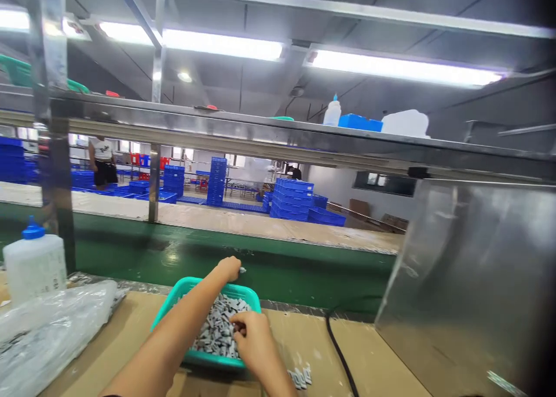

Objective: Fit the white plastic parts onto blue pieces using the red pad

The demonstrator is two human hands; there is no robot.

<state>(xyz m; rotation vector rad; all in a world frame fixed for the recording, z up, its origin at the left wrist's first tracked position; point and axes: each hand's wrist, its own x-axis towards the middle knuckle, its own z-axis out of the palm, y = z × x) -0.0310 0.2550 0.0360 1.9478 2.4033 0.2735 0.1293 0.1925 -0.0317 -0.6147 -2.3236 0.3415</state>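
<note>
A green plastic basket (248, 296) full of small grey-white parts (219, 330) stands on the cardboard-covered bench. My left hand (229, 268) reaches across the basket and over the green conveyor belt (282, 281). Its fingers are closed, and a small grey-white part (242, 270) shows at the fingertips. My right hand (255, 334) is inside the basket's right side, its fingers curled together against the heap. What lies between those fingers is hidden. Several grey-white parts (300, 378) lie on the cardboard, right of the basket and beside my right wrist.
At left are a blue-capped bottle (37, 269) and a clear plastic bag (65, 333). A black cable (341, 350) crosses the bench near a metal panel (473, 281) on the right. A metal shelf (260, 122) runs overhead. Beyond are blue crates (292, 199) and a person (103, 160).
</note>
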